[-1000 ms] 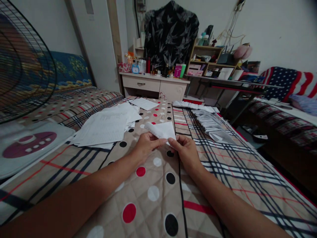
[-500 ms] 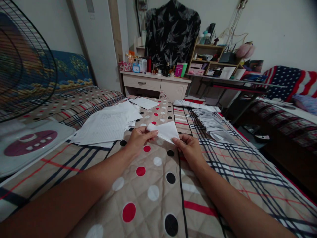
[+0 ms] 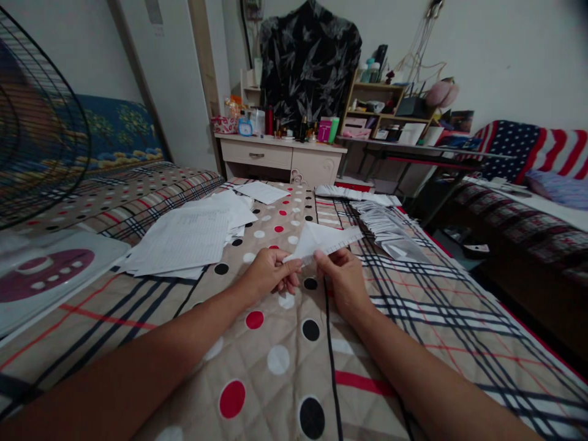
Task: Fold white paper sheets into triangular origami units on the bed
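Plaid and polka-dot bedding covers the bed (image 3: 261,380), which fills most of the lower frame. Across the top centre, a black patterned shirt (image 3: 312,67) hangs above a pale dresser (image 3: 257,156) crowded with small items. Part of a fan (image 3: 32,122) shows at the upper left, and a stars-and-stripes cloth (image 3: 514,147) at the right edge. Loose sheets (image 3: 184,239) lie overlapping left of centre; a row of folded papers (image 3: 381,226) lies right of centre. Near mid-frame, between these, is the white slip (image 3: 315,236), folded to a point at the top, with a creased lower edge. The left hand (image 3: 273,269) pinches its left end, thumb against fingers. The right hand (image 3: 342,278) is closed on that lower edge, thumb on top.
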`<state>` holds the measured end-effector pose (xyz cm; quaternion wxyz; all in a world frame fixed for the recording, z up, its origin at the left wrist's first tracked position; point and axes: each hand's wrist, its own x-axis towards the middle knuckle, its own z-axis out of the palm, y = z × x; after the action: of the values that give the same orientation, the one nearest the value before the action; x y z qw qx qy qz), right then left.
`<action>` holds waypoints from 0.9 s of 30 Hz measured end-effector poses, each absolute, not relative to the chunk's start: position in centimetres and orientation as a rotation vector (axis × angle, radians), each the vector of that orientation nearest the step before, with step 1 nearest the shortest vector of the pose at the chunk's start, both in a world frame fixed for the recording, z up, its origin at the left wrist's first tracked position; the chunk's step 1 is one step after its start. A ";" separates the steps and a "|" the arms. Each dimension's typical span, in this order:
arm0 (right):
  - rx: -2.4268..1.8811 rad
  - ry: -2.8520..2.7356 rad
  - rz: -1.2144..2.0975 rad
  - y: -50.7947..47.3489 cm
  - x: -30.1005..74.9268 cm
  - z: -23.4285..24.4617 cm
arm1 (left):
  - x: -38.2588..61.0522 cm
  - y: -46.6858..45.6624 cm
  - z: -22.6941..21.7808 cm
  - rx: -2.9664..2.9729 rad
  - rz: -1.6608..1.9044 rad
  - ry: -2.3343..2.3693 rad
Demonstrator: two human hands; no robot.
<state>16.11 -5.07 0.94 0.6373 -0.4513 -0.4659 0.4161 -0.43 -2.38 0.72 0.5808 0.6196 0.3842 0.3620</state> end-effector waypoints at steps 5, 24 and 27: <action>-1.092 -1.271 1.028 -5.8 15.1 1.3 | -0.1 -2.9 1.1 1.487 0.843 0.890; -1.019 -0.793 0.818 -3.9 18.7 0.8 | -1.0 -2.0 0.8 1.309 0.841 0.859; -0.884 -0.787 0.927 -3.5 19.2 0.6 | -1.4 -1.6 1.2 1.202 0.791 0.770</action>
<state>19.17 -3.50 0.63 0.7305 -0.4017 -0.3577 0.4209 -1.41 -1.64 1.23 0.6853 0.5363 0.3436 0.3530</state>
